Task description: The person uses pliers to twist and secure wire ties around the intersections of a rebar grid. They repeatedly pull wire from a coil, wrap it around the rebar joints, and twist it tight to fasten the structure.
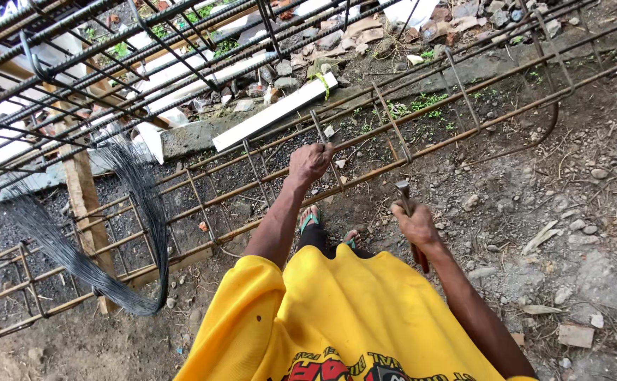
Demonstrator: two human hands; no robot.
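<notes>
1. Far left of the frame: a bundle of thin black tie wire (139, 212) hangs in a long loop over a wooden post (82, 190). The strands look light and pliable, easily bent by hand, with ends that are probably sharp.

2. Upper left: a second rebar cage (111, 49) rests raised on timber, above scattered rubble and a white board (273, 113).

3. Across the middle, lower left to upper right: a long rusty rebar cage (365, 152) lies on the dirt, its longitudinal bars linked by rectangular stirrups (393, 123). It appears heavy and rigid, with a rough, non-slip surface. In my judgement it is best gripped on a longitudinal bar beside a stirrup, where the joint is stiffest.

4. Centre: the left hand (310, 161) is closed around an upper bar of the cage at a stirrup crossing. Whether it also pinches a strand of wire cannot be told.

5. Below centre: the person's sandalled feet (310, 220) stand just beside the cage; a yellow shirt (337, 317) fills the lower frame.

6. Right of centre: the right hand (416, 226) is closed in a fist around the handles of a pair of pincers (409, 212), the steel head up and near the closer bar. The tool looks hard and moderately heavy; grip low on the handles for leverage.

7. Right: bare ground with stones and scraps.
</notes>
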